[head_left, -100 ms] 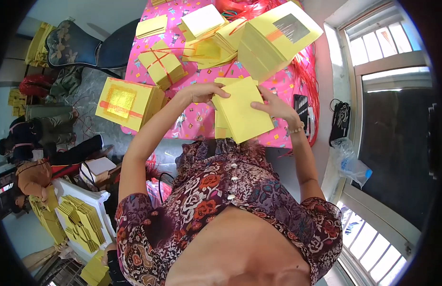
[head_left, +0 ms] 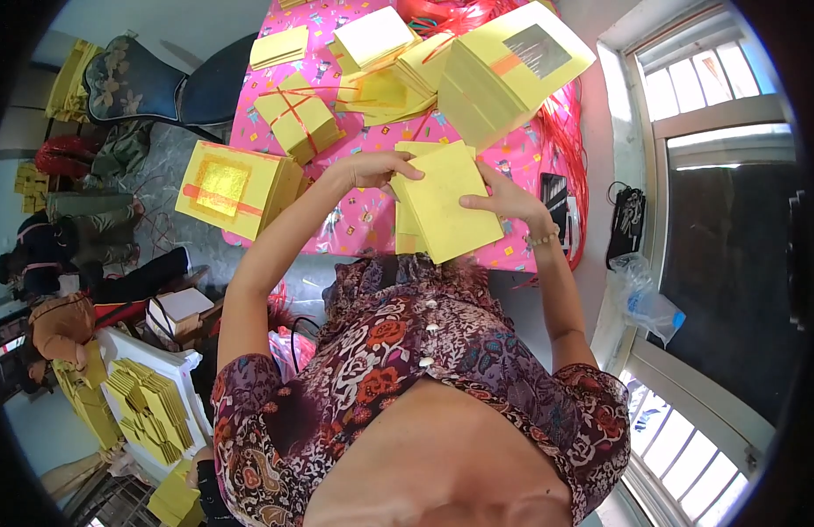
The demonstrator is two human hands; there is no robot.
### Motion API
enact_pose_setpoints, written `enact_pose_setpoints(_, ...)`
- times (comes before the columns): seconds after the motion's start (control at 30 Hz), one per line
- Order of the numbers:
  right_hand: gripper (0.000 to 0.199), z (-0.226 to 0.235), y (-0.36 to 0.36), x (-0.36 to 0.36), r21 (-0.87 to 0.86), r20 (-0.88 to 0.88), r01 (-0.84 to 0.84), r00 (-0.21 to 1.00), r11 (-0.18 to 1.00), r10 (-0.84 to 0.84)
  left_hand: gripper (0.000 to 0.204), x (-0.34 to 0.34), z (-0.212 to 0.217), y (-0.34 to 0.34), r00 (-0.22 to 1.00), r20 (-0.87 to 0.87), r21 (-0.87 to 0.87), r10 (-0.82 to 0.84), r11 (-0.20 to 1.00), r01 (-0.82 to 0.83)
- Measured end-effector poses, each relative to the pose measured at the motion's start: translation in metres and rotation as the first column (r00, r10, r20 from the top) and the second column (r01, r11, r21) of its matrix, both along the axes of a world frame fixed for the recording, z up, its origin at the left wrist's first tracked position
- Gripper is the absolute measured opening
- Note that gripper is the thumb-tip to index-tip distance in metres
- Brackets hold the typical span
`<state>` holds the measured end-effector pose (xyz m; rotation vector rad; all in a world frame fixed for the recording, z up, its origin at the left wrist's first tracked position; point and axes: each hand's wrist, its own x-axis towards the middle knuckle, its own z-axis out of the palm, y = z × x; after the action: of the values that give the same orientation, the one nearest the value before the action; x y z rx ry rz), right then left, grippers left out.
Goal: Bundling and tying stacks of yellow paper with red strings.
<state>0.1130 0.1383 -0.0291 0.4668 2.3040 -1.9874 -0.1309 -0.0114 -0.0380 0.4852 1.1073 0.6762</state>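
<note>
Yellow paper sheets formed a loose stack (head_left: 444, 204) held above the near edge of the table (head_left: 354, 230), which carried a pink patterned cloth. The left hand (head_left: 372, 167) was closed over the stack's far-left corner, fingers curled across the top sheet. The right hand (head_left: 505, 198) gripped the right edge, thumb on top and fingers beneath. Both hands were shut on the stack; it was raised off the cloth and tilted.

Judged from the layout, part of the work was complete: a bundle tied with red string (head_left: 298, 121) lay toward the far left of the table, and further tied bundles (head_left: 398, 61) sat at the far edge. A large pack with a grey panel (head_left: 512, 68) occupied the far right corner. A pack with a gold square (head_left: 231, 188) overhung the left edge. Loose red string (head_left: 567, 132) lay along the right edge.

The held stack carried no string, so tying it appeared outstanding
</note>
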Motion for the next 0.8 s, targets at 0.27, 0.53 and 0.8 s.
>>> enact_pose_setpoints(0.27, 0.079, 0.011, 0.003, -0.006, -0.127, 0.156, -0.059, 0.985, 0.990, 0.078, 0.070, -0.002, -0.002, -0.006, 0.993, 0.086, -0.056, 0.077, 0.996, -0.072)
enact_pose_setpoints(0.53, 0.080, 0.003, 0.000, -0.007, -0.248, 0.141, 0.066, 0.990, 0.967, -0.032, 0.068, 0.000, -0.004, 0.000, 0.997, 0.055, -0.056, 0.057, 0.997, -0.054)
enact_pose_setpoints(0.8, 0.070, -0.005, -0.003, 0.008, -0.450, 0.116, 0.212, 0.977, 0.867, -0.179, 0.081, -0.004, -0.018, 0.001, 0.909, 0.273, -0.191, 0.315, 0.944, -0.270)
